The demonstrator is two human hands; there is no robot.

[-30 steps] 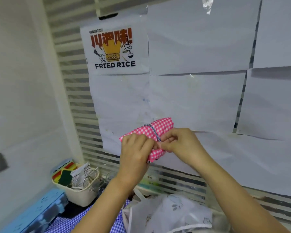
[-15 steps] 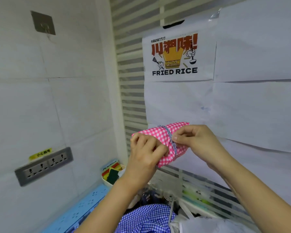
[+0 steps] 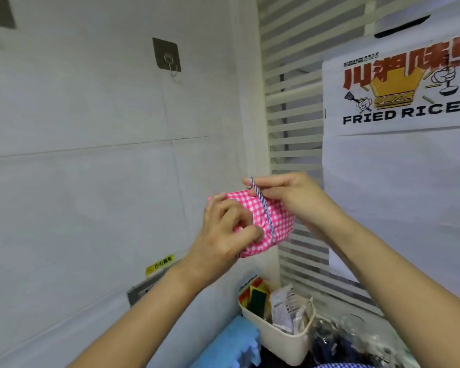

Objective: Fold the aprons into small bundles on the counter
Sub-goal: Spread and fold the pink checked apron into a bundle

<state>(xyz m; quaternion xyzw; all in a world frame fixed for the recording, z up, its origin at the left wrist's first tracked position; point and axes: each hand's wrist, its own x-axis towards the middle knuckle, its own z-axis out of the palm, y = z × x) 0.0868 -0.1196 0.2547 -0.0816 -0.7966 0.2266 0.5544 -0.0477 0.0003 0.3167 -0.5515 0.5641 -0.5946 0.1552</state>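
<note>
Apron bundle [image 3: 275, 221], pink gingham, is held up in mid-air, off the counter: left hand [image 3: 223, 235] curled round it, right hand [image 3: 292, 197] pinching the striped tie [image 3: 260, 200]. If that tie slips, I'd guess the roll springs open. Below, a white tub [image 3: 279, 341] of sponges [image 3: 256, 298] in the corner; tiled wall [image 3: 91, 115], slatted screen [image 3: 292, 115], fried-rice poster [image 3: 398, 86].

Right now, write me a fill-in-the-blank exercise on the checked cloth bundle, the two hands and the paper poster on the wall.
1. The checked apron bundle, gripped by the left hand, is white and ____.
2. The right hand pinches the blue-and-white striped string, which is wrapped round the ____.
3. Both hands hold it in the air ____ the white plastic basket.
4. The white paper poster reads FRIED ____.

Missing words: pink; bundle; above; RICE.
</note>
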